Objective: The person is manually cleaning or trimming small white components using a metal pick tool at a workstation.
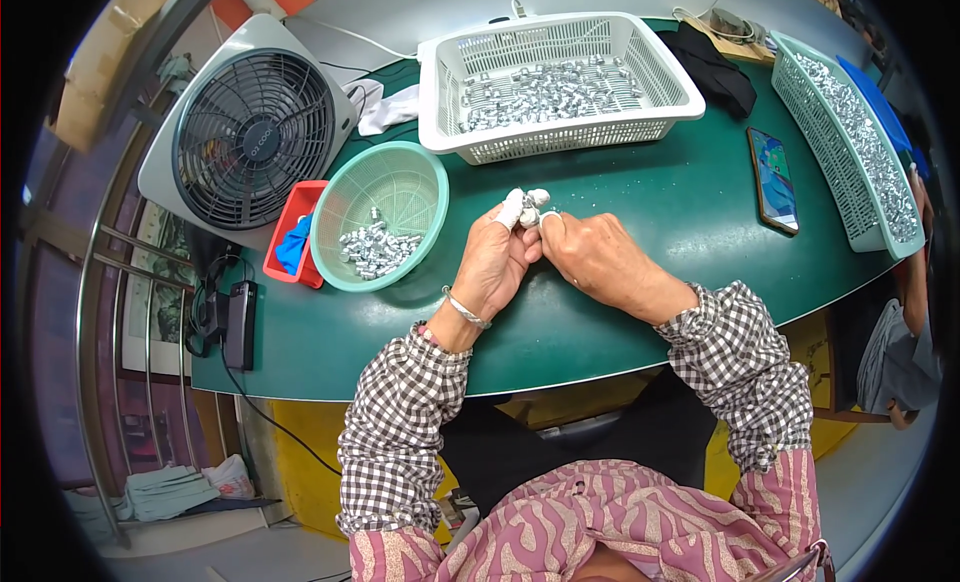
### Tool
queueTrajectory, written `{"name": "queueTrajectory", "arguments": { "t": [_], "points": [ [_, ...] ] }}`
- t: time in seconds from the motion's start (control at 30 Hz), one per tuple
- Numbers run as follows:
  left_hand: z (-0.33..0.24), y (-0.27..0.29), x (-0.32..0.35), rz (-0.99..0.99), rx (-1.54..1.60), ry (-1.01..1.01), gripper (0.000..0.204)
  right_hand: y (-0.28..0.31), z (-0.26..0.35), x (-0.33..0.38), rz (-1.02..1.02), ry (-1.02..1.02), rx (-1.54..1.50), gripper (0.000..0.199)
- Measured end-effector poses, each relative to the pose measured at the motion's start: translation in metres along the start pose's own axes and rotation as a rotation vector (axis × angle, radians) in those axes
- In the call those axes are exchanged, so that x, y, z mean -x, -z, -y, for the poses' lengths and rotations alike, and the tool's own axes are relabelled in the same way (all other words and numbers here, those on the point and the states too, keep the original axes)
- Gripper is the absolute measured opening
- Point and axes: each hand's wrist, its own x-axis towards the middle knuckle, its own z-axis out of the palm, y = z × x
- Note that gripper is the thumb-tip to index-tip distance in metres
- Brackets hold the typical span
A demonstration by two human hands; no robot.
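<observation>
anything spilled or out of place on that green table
Nothing looks damaged. Tiny pale specks dot the glossy green tabletop in front of the person, like stray debris, though too small to identify. A crumpled black cloth lies untidily beside the white rectangular plastic basket, whose small silvery metal pieces sit inside.

Small silvery metal pieces (529,215) are pinched between the fingertips of the left hand (496,260) and the right hand (598,254), raised above the green table, right of the green strainer and on the near side of the white basket. They are shiny, short and stubby; the fingers partly cover them, so their exact number and tilt cannot be told. Similar short metal cylinders (377,252) lie loosely heaped in the strainer (418,172), pointing various ways, and more are spread across the floor of the white basket (562,140).
</observation>
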Motion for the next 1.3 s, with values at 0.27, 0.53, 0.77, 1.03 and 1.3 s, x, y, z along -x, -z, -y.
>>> {"name": "queueTrajectory", "arguments": {
  "t": [0.27,0.53,0.77,1.03,1.3],
  "points": [
    [0.002,-0.009,0.005,-0.027,-0.071,-0.025,0.028,-0.004,-0.003,-0.002,-0.083,-0.039,-0.201,0.014],
    [0.003,-0.008,0.004,0.005,-0.043,-0.049,0.028,0.000,-0.002,-0.003,-0.120,-0.083,-0.262,0.015],
    [-0.002,-0.009,0.005,0.170,-0.012,-0.039,0.026,0.015,-0.005,-0.010,-0.117,-0.340,-1.082,0.026],
    [-0.006,-0.004,0.002,0.100,0.086,-0.102,0.029,0.022,-0.001,-0.013,-0.002,-0.617,-1.660,0.032],
    [-0.006,-0.002,0.002,0.122,0.108,-0.094,0.029,0.021,0.001,-0.012,-0.005,-0.586,-1.492,0.030]
  ]
}}
